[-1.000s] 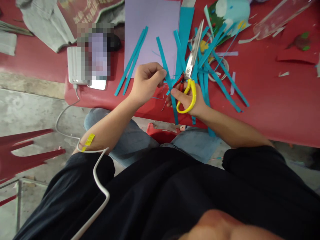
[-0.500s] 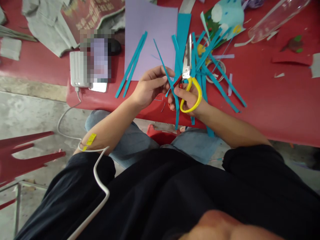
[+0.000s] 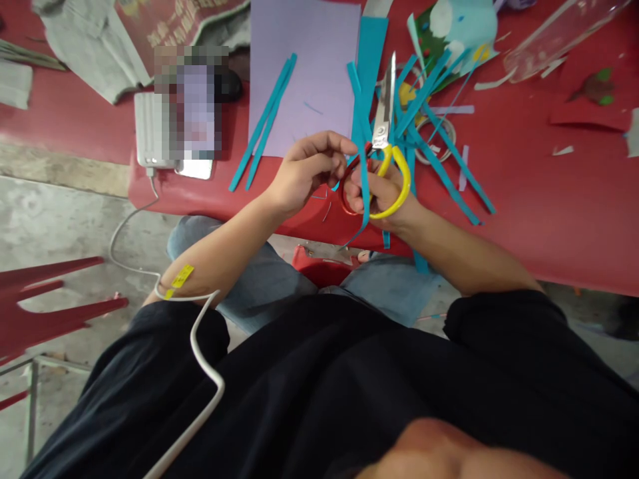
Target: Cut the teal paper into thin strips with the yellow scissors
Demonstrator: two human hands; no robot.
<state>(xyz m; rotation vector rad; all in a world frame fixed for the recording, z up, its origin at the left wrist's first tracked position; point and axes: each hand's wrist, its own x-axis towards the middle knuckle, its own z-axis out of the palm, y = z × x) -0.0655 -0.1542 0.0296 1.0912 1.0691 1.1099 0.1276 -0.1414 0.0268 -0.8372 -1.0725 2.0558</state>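
My left hand (image 3: 307, 169) is closed, its fingers curled and its index fingertip beside a blue paper strip (image 3: 365, 183); what it pinches is hard to make out. The strip hangs between my hands, its lower end curving leftward. My right hand (image 3: 387, 189) is shut on scissors (image 3: 383, 123) with a yellow and a red handle loop, blades upward and nearly together. The strip passes across the right fingers, which partly hide its hold. More blue strips (image 3: 424, 96) lie crossed behind and right of the scissors. Two others (image 3: 264, 123) lie left of my hands.
Purple paper (image 3: 304, 80) lies on the red table (image 3: 539, 206). At the left are a white power bank (image 3: 150, 130) with a cable, a phone (image 3: 194, 167) and grey cloth (image 3: 84, 46). A tape roll (image 3: 449, 143) and a clear bottle (image 3: 564, 40) are at the right.
The loose blue strip has swung from a slant to nearly upright and shifted right. The scissors and my right hand have moved slightly right; my left fingers have shifted slightly right.
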